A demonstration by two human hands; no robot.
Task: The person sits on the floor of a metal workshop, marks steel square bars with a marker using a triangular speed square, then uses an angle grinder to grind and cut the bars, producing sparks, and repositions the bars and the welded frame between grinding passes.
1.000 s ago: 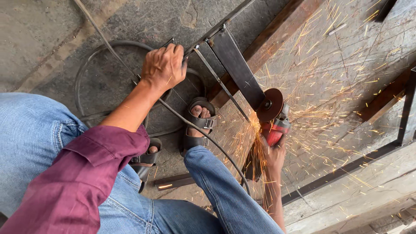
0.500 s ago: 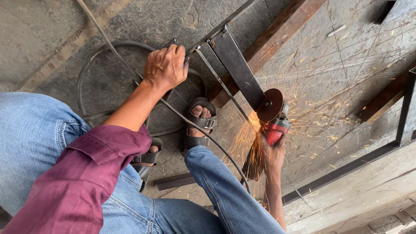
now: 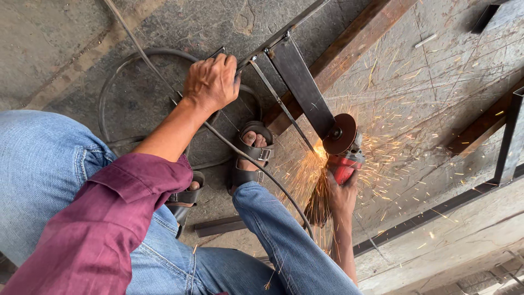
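My left hand (image 3: 211, 83) presses down on the corner of a dark welded metal frame (image 3: 299, 82) of flat bars and thin rods lying on the concrete floor. My right hand (image 3: 341, 192) grips a red angle grinder (image 3: 345, 161). Its round disc (image 3: 339, 134) touches the lower end of the frame's wide flat bar. Orange sparks (image 3: 308, 175) spray down and to the right from that spot. My sandalled right foot (image 3: 250, 155) stands just left of the grinder, beside a thin rod of the frame.
A rusty square steel tube (image 3: 349, 49) lies diagonally behind the frame. More steel sections (image 3: 507, 142) lie at the right. A black cable (image 3: 117, 82) loops over the floor at the left. A short metal offcut (image 3: 218, 225) lies near my knee.
The spark shower has thinned and now falls mostly below the disc. Both hands, the grinder and the frame stay almost where they were.
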